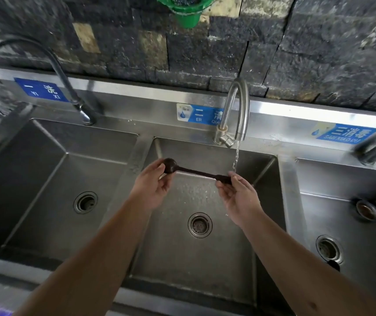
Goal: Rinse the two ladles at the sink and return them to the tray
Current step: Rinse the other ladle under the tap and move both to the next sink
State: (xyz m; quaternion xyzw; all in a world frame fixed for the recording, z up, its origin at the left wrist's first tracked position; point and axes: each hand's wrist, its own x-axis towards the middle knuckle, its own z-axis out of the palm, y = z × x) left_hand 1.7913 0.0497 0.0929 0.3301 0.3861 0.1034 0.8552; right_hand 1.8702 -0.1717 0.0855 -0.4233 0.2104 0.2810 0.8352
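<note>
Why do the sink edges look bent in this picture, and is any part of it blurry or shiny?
Head view: the wide-angle lens bows the steel sink rim, and the left tap curves with it. Edges are soft: the left tap and the green tub look smeared. Daylight glares off the steel ledge behind the middle tap. The dark ladle, held by left hand and right hand, reads sharper.

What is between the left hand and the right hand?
Head view: the dark ladle spans between left hand and right hand, over the middle sink.
</note>
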